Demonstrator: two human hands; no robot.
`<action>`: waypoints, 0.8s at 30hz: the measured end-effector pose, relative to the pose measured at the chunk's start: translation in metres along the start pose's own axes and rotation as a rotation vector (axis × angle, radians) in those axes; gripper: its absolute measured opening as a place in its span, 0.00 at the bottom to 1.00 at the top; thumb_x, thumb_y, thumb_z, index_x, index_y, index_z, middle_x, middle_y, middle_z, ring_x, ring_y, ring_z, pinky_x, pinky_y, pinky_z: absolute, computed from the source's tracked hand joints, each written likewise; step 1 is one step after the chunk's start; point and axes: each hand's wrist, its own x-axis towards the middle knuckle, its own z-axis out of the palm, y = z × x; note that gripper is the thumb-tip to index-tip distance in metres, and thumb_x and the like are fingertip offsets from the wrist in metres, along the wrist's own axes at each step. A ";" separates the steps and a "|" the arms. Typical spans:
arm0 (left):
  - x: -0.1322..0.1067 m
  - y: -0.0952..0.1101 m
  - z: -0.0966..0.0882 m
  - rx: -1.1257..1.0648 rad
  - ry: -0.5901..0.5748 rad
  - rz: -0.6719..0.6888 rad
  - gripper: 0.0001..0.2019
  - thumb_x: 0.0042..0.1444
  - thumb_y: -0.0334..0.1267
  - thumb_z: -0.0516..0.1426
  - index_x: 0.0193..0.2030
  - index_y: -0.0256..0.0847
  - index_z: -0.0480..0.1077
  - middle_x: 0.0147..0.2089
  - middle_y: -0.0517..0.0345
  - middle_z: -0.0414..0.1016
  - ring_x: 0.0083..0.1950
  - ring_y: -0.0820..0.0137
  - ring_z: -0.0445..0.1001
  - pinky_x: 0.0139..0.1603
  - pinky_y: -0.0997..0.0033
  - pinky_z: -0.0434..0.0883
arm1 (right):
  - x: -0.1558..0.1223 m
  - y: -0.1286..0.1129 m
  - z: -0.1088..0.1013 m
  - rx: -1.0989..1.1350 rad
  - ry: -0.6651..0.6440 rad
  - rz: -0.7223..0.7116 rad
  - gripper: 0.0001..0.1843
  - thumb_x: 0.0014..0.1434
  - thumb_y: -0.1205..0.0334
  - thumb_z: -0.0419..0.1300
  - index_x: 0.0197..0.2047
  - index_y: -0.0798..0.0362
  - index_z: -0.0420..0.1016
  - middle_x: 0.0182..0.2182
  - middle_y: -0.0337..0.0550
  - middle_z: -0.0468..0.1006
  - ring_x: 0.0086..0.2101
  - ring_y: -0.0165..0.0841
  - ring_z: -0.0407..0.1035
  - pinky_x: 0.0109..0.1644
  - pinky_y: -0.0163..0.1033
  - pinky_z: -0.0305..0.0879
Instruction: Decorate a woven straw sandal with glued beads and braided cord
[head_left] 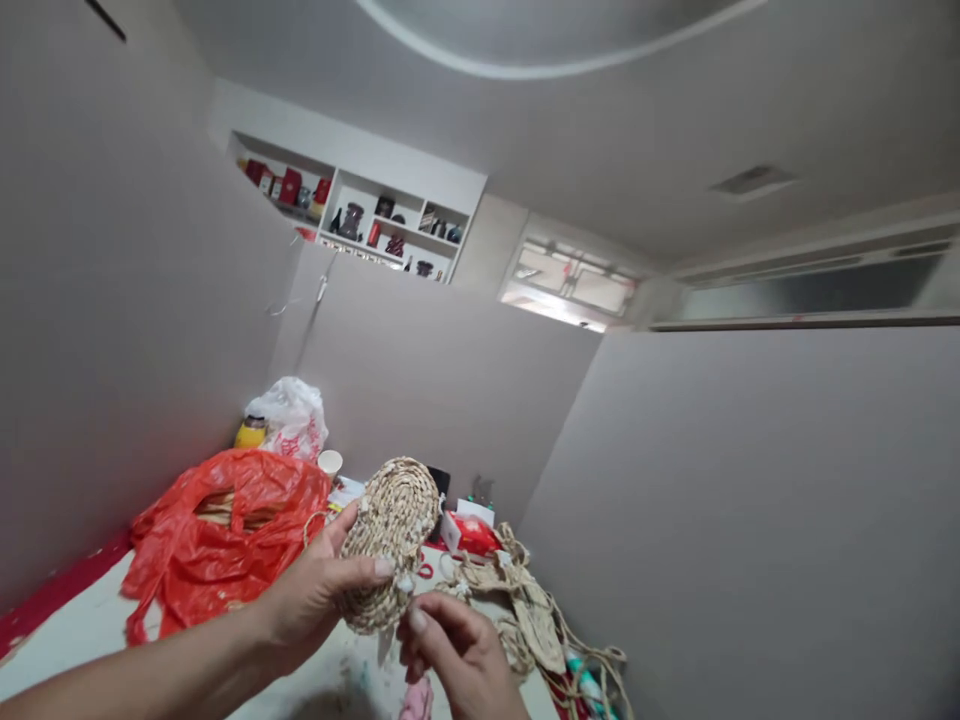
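A braided straw shoe sole [397, 505], coiled in oval rows with small white bits along its edge, is held up over the table. My left hand [319, 595] grips it at the left side, thumb lying across its face and the other fingers behind. Close to the sole's lower right edge is my right hand [457, 640], its thumb and fingers curled into a pinch. Whatever sits between those fingertips is too small or hidden to make out. Below the sole, a pink cloth-like thing [417, 698] shows partly.
A red plastic bag [225, 560] with straw-coloured pieces inside lies left. Behind it are a white plastic bag [289, 415], a yellow jar [251, 432] and a paper cup [330, 462]. Braided straw cords [536, 615] and a red tissue pack [476, 535] lie right. Grey partitions [435, 390] enclose the table.
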 end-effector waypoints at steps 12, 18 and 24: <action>0.028 -0.003 0.020 -0.023 -0.012 0.140 0.32 0.49 0.29 0.62 0.62 0.43 0.58 0.50 0.49 0.75 0.46 0.65 0.74 0.47 0.68 0.69 | 0.009 -0.027 -0.005 -0.110 0.335 -0.221 0.18 0.50 0.45 0.63 0.32 0.54 0.77 0.21 0.38 0.74 0.23 0.31 0.66 0.27 0.32 0.63; 0.027 -0.015 0.009 0.047 -0.018 0.224 0.32 0.50 0.30 0.62 0.62 0.41 0.58 0.54 0.46 0.73 0.51 0.60 0.73 0.53 0.61 0.68 | 0.017 -0.018 0.007 -0.205 0.346 -0.347 0.13 0.49 0.51 0.66 0.30 0.54 0.81 0.27 0.43 0.79 0.29 0.36 0.72 0.30 0.32 0.67; 0.026 -0.020 0.007 0.195 0.072 0.217 0.32 0.50 0.34 0.64 0.62 0.39 0.58 0.53 0.45 0.73 0.51 0.60 0.73 0.52 0.61 0.68 | 0.015 -0.016 0.006 -0.263 0.293 -0.346 0.11 0.53 0.54 0.63 0.29 0.52 0.80 0.25 0.40 0.76 0.28 0.33 0.71 0.30 0.30 0.67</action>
